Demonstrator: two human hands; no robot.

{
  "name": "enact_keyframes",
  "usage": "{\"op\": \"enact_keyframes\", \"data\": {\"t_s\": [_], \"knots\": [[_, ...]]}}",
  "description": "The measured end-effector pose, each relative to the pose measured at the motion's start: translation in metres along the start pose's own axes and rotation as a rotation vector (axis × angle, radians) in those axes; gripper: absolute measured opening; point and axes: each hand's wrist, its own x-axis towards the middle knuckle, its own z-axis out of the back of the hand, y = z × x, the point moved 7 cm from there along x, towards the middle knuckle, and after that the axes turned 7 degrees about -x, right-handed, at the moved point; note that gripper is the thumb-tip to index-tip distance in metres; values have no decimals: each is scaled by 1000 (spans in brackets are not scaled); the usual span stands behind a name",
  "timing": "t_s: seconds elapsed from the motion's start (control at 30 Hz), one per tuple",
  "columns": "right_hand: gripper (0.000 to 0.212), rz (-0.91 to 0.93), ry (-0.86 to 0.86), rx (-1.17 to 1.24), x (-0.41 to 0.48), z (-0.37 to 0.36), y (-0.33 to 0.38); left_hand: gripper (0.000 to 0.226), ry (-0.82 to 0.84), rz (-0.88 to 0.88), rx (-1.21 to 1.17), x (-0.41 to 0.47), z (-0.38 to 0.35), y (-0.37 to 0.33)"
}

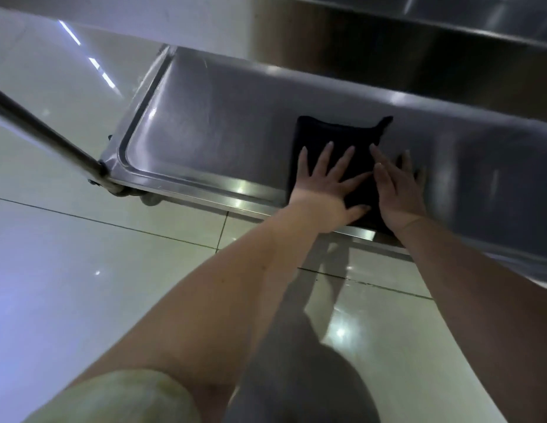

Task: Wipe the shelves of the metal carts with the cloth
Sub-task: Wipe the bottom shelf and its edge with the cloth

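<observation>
A dark cloth point(336, 132) lies flat on the low shelf point(211, 129) of a stainless metal cart, near the shelf's front rim. My left hand point(327, 187) presses on the cloth with fingers spread and straight. My right hand point(397, 190) lies flat beside it, its fingers partly on the cloth's right edge and partly on the bare metal. A ring shows on one finger of the right hand. The cloth's near part is hidden under both hands.
A higher shelf point(418, 32) of the cart overhangs at the top right. A metal post point(46, 132) slants in from the left to the shelf's front left corner. Glossy pale floor tiles point(82, 270) lie below. My knee shows at the bottom.
</observation>
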Motion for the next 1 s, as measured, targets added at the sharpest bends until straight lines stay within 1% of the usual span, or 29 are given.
{"op": "enact_keyframes", "data": {"t_s": [0.03, 0.1, 0.2, 0.23, 0.3, 0.4, 0.47, 0.5, 0.57, 0.63, 0.73, 0.8, 0.83, 0.87, 0.9, 0.97, 1.0], "knots": [[48, -3, -3, -3, -2, 0, 1, 70, 2, -4, 4, 1, -1, -7], [48, 7, 10, -87, -3, -3, 1, 70, -39, 4, -3, -5, 1, -1], [55, 52, 69, -302, 3, -12, -1, 68, -81, 39, -3, -26, 8, 46], [57, 51, 90, -377, 5, -15, -2, 68, -82, 87, -10, -35, 12, 71], [62, 57, 118, -494, 6, -19, -2, 67, -108, 237, -21, -57, 23, 132], [65, 67, 137, -555, 5, -23, -1, 64, -115, 499, -54, -95, 32, 215], [67, 101, 207, -541, 5, -22, -2, 62, -93, 629, -65, -110, 35, 241], [69, 135, 253, -523, 5, -19, -3, 62, -81, 659, -67, -111, 35, 243], [71, 212, 333, -500, -3, -8, -11, 62, -72, 661, -83, -104, 34, 227], [67, 243, 357, -503, -22, 4, -31, 63, -67, 579, -61, -89, 30, 190], [57, 119, 249, -531, -55, 19, -77, 66, -30, 358, 8, -53, 17, 105], [55, 77, 149, -491, -63, 21, -93, 68, -7, 216, 26, -26, 6, 38], [58, 76, 99, -415, -62, 22, -95, 69, 4, 155, 32, -13, 0, 4], [60, 62, 33, -274, -60, 27, -97, 69, 16, 107, 36, -1, -7, -29], [58, 29, -45, -92, -57, 35, -99, 69, 23, 74, 39, 9, -12, -62], [44, -72, -161, 244, -54, 51, -113, 71, 35, 34, 38, 23, -22, -124], [40, -130, -186, 337, -52, 55, -125, 72, 54, 18, 36, 28, -27, -151]]}}
